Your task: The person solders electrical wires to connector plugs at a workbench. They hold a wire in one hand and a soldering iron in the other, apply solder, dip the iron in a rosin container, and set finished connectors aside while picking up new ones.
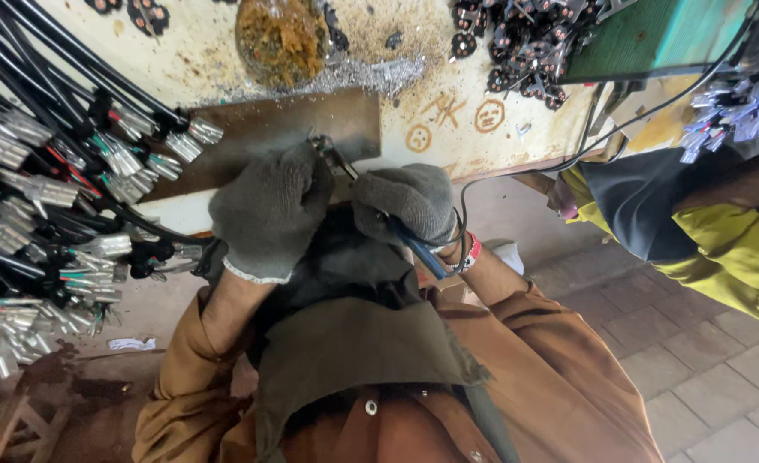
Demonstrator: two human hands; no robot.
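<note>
The left hand (270, 214), in a grey knitted work glove, was balled into a fist at the near edge of the pale, stained workbench (448, 111), its fingers curled together over something small that the glove hid; what it gripped could not be told. The right hand (407, 201), gloved the same way, lay just beside it to the right, fingers wrapped tight around the blue-sleeved handles of a pair of metal pliers (371, 201). The pliers' long axis ran on a slant: handles low and to the right, poking out under the right wrist, and the metal nose up and to the left, ending touching the top of the left fist, right where the flat dark brown metal plate (285, 129) met the bench's near edge. So the work sat between the two hands, nearer the left fingers, with the tool coming at it from the right hand's side.

A thick bundle of black cables with silvery crimped terminals (62, 189) spread over the bench's left edge, close to the left hand. A heap of metal filings (371, 77) lay beyond the plate. A second person in a yellow sleeve (722, 249) stood well apart at the right
</note>
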